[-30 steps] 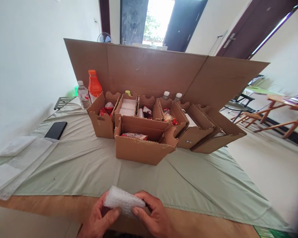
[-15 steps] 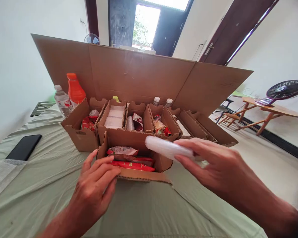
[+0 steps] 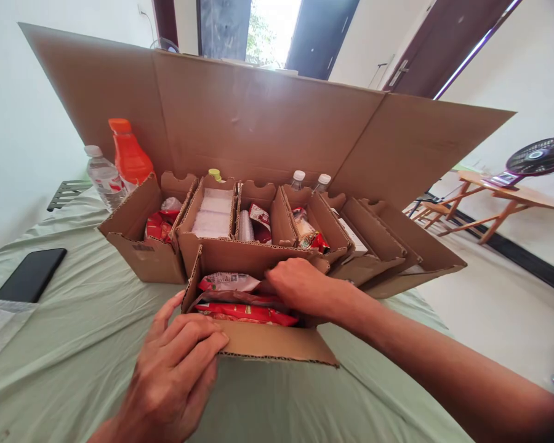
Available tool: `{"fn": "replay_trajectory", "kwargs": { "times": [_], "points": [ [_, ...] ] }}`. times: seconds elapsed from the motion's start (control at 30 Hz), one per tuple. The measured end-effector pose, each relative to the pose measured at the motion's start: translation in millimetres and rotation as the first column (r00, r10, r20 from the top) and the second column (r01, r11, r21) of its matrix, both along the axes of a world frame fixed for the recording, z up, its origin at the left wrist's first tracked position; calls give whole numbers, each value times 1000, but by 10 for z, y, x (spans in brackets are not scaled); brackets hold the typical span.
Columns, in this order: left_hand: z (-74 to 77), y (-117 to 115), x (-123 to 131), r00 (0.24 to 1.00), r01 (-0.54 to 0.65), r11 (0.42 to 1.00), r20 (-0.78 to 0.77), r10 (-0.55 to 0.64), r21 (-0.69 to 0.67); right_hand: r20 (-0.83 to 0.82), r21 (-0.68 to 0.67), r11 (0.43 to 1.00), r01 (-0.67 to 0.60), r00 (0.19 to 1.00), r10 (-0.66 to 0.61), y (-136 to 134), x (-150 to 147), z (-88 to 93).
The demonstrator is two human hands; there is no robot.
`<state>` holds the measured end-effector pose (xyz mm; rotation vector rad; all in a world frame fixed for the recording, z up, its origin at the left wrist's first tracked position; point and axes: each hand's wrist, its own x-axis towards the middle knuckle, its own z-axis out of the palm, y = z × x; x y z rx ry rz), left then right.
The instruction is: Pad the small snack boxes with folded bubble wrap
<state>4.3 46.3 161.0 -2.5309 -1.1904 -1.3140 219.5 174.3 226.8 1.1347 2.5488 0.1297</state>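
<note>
In front of me sits a cardboard box (image 3: 277, 344) holding several snack packets: a red packet (image 3: 249, 314) nearest me, a dark one behind it and a pink-and-white packet (image 3: 229, 282) at the back. My left hand (image 3: 180, 357) grips the box's near left corner, fingers over the rim. Inside the box's right end is my right hand (image 3: 300, 286), its fingers curled down beside the packets. Whatever its fingertips hold is hidden; the white bubble-wrapped item is out of sight.
Behind stands a row of cardboard bins (image 3: 268, 212) with packets and wrapped items, backed by a tall cardboard panel (image 3: 258, 117). At left are an orange bottle (image 3: 132, 154), a clear bottle (image 3: 105, 178) and a black phone (image 3: 30, 275). A fan (image 3: 538, 155) stands on a wooden table at right.
My right hand has moved left and down into the front box, taking the white wrapped item out of view. My left hand stays on the box corner. The view has shifted slightly.
</note>
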Motion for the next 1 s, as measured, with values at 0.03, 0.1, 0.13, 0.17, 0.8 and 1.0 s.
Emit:
{"fn": "replay_trajectory", "kwargs": {
  "times": [0.03,0.1,0.13,0.17,0.8,1.0],
  "points": [
    [-9,-22,-11,999,-18,1000,30,17,9,-25,21,1000,-3,1000,3,-49,85,57],
    [-41,-81,-56,984,-106,994,148,101,27,-146,121,992,23,989,-5,-218,334,216],
    [-68,-111,-89,962,-166,986,220,161,7,-240,194,979,63,971,-15,-332,493,294],
    [-105,-136,-125,931,-224,973,285,228,-46,-349,256,958,126,937,-29,-459,665,351],
    [-588,50,-87,694,171,719,601,398,-674,-841,-273,870,410,338,-423,-1159,1335,-487],
    [-566,152,133,606,246,748,700,378,-617,-904,-312,929,198,240,-355,-1014,692,-1010]
  ]
}}
